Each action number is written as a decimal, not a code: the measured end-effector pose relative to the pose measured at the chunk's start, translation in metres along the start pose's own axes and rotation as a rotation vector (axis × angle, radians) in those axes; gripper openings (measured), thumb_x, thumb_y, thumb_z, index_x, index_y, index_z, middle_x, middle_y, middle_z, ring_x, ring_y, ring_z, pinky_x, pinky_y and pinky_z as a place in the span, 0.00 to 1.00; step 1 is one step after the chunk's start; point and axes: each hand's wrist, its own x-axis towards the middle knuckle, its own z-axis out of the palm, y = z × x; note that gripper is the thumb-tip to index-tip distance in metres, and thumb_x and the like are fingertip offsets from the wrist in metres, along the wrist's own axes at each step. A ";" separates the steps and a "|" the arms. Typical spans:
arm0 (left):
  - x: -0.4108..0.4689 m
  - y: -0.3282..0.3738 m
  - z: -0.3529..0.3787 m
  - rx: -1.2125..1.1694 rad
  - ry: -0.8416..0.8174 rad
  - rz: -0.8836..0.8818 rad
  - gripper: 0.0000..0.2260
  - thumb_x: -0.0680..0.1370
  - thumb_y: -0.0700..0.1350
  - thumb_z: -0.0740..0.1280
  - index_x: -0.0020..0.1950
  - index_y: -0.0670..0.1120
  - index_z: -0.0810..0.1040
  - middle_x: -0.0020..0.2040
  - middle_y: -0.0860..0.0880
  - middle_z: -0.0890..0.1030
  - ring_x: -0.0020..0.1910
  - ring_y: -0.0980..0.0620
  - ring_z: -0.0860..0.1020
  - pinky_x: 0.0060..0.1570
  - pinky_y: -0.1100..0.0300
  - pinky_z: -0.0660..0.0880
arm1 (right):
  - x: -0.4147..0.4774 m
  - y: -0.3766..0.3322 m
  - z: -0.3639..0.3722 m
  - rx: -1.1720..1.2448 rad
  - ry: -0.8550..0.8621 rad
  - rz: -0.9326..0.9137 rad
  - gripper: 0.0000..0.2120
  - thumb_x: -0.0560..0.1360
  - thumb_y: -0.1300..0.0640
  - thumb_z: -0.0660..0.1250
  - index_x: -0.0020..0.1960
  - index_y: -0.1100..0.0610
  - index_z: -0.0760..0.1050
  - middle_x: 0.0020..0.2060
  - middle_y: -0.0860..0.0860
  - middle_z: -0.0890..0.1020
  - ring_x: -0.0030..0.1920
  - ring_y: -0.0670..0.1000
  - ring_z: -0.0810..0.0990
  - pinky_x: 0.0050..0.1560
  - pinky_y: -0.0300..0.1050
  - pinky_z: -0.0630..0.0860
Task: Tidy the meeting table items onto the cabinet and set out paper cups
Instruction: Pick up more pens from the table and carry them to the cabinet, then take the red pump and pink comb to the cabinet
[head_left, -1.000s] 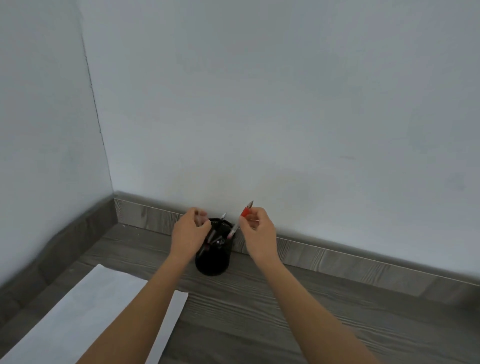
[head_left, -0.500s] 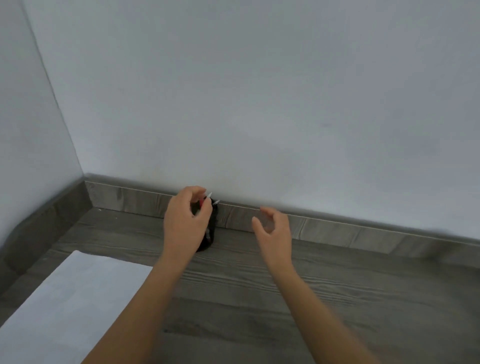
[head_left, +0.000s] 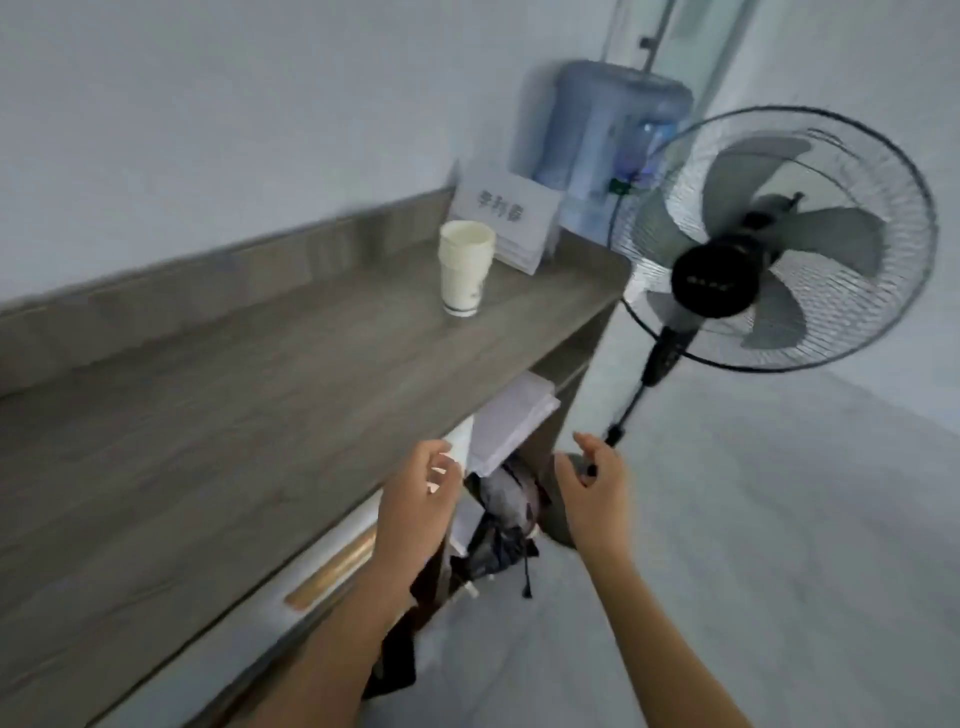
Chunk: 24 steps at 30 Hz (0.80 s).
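A stack of white paper cups (head_left: 466, 271) stands upright on the grey wooden cabinet top (head_left: 249, 426), near its right end. Just behind the cups lean white name cards (head_left: 506, 218) against the wall. My left hand (head_left: 418, 506) hovers off the cabinet's front edge with fingers loosely curled and holds nothing. My right hand (head_left: 592, 493) is beside it, also loosely curled and holding nothing. Both hands are well below and in front of the cups. The black pen holder is out of view.
A standing fan (head_left: 769, 244) is right of the cabinet end, its pole close to my right hand. A blue water jug (head_left: 597, 150) stands behind it. White papers (head_left: 511, 423) and a dark bag (head_left: 506, 519) fill the open shelf under the top. Pale floor lies to the right.
The view has swung right, away from the pen holder and paper sheet in the corner. Both hands left the holder and now hang in front of the cabinet's right end.
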 end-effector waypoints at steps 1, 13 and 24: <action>-0.017 -0.003 0.036 0.027 -0.140 -0.020 0.09 0.77 0.42 0.62 0.57 0.43 0.74 0.46 0.48 0.77 0.47 0.49 0.76 0.46 0.60 0.69 | -0.015 0.031 -0.029 -0.031 0.060 0.087 0.17 0.75 0.57 0.65 0.63 0.59 0.71 0.60 0.56 0.73 0.59 0.55 0.74 0.58 0.47 0.72; -0.187 -0.025 0.264 0.428 -1.173 0.149 0.10 0.78 0.40 0.62 0.57 0.40 0.75 0.48 0.45 0.77 0.46 0.49 0.73 0.45 0.62 0.65 | -0.271 0.225 -0.222 -0.077 0.644 0.935 0.18 0.76 0.54 0.63 0.63 0.59 0.71 0.62 0.56 0.73 0.63 0.53 0.70 0.61 0.43 0.66; -0.257 0.015 0.390 0.475 -1.516 0.351 0.03 0.77 0.39 0.62 0.47 0.46 0.73 0.45 0.46 0.77 0.46 0.49 0.74 0.45 0.60 0.66 | -0.343 0.264 -0.254 -0.075 0.974 1.257 0.15 0.76 0.51 0.62 0.58 0.58 0.76 0.57 0.55 0.78 0.61 0.52 0.71 0.60 0.43 0.66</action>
